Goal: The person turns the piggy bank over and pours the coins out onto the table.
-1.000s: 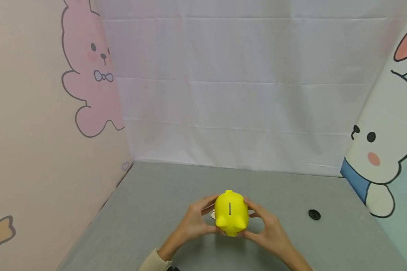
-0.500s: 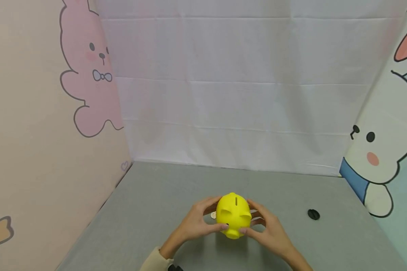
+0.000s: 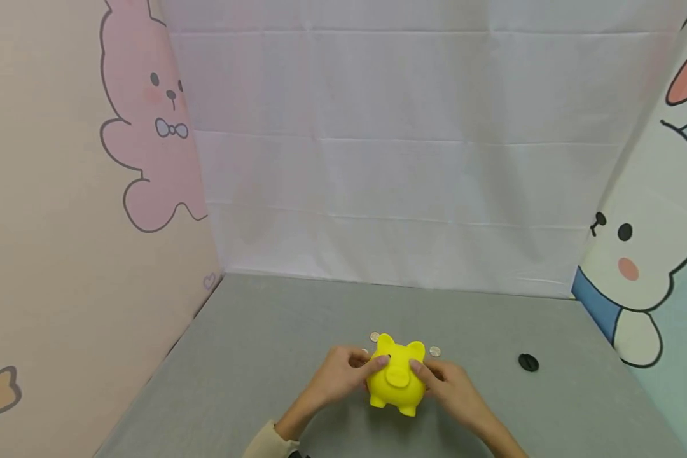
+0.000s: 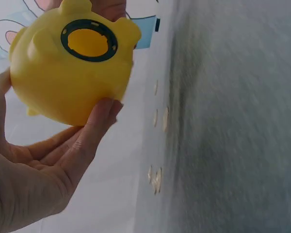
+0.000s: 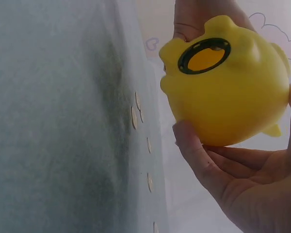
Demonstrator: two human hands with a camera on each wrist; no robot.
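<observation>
Your left hand (image 3: 339, 375) cups the left flank of the yellow piggy bank (image 3: 397, 376), fingers curled round its side with the thumb reaching across toward the face; from the left wrist view the fingertips (image 4: 104, 108) press under the rounded body while the palm backs it. The piggy bank sits between your two hands, lifted clear of the grey counter (image 3: 275, 356), with its snout and ears turned toward you and its belly facing away and down. Both wrist views show the round opening (image 4: 88, 41) in that belly, ringed in black and with no plug in it. Your right hand (image 3: 453, 389) mirrors the left, wrapped round the right flank, thumb on the front beside the snout and fingers underneath. Several coins (image 3: 434, 351) lie on the counter just beyond the piggy bank, some to each side of its ears, and the wrist views show them scattered below the opening. Farther right, well apart from your hands, a small black round plug (image 3: 529, 362) rests on the counter.
</observation>
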